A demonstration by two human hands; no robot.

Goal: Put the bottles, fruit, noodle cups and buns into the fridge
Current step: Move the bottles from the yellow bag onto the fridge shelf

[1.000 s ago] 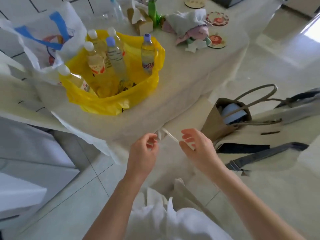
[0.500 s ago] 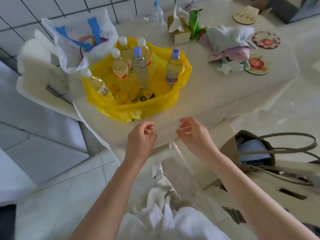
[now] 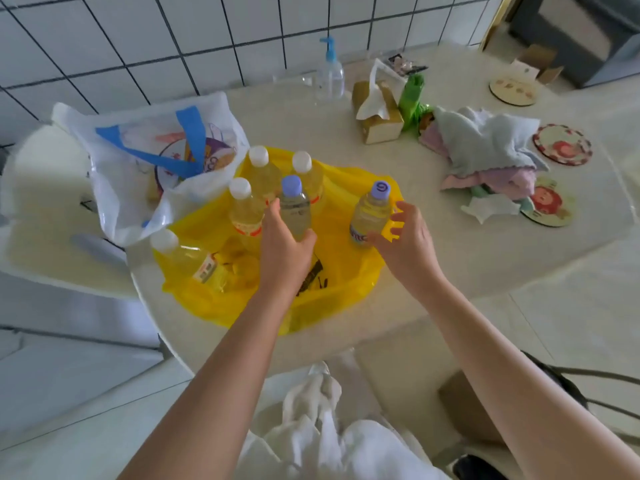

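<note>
Left hand (image 3: 282,247) gripping purple-capped bottle (image 3: 294,211), right hand (image 3: 405,240) spread beside another bottle (image 3: 370,216)

Home kitchen: white tiled wall (image 3: 138,36), tissue box (image 3: 379,114), soap dispenser (image 3: 329,72) on table (image 3: 450,265).

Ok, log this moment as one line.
stage: picking bottles | left hand: grips blue-capped bottle | right hand: closing on purple-capped bottle | yellow bag: on table
</note>
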